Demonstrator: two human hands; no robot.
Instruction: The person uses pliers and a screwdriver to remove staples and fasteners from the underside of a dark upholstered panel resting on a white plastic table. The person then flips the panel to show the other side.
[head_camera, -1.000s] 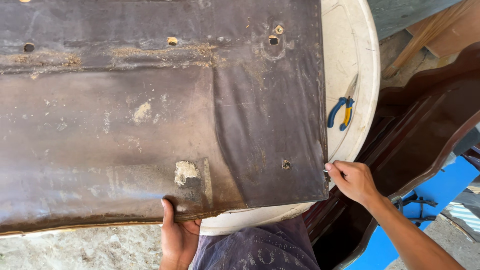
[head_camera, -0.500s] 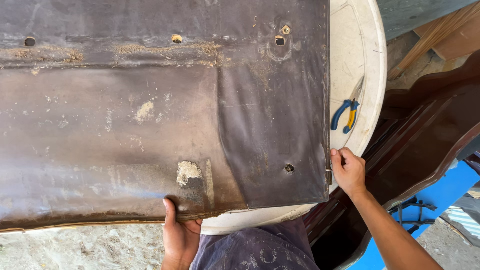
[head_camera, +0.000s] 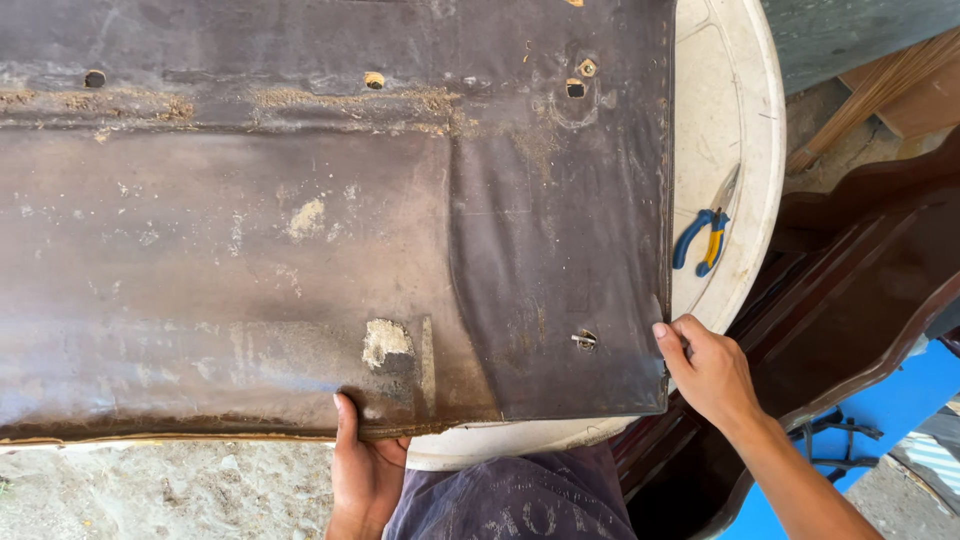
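A big dark brown worn panel (head_camera: 300, 230) lies flat over a round white table (head_camera: 735, 120), covering most of it. My left hand (head_camera: 362, 470) grips the panel's near edge from below, thumb up on its surface. My right hand (head_camera: 708, 368) holds the panel's right edge near the lower corner, fingers curled around it, close to a small metal fitting (head_camera: 586, 340). The panel has several small holes along its far part and pale scuffed patches in the middle.
Pliers with blue and yellow handles (head_camera: 705, 232) lie on the bare table rim to the right of the panel. Dark carved wooden furniture (head_camera: 860, 280) stands to the right, with blue sheeting (head_camera: 900, 400) below it. Concrete ground (head_camera: 150, 495) shows at the lower left.
My right hand has shifted slightly along the panel's right edge and now wraps it more firmly. The view has drifted a little; the left hand stays put.
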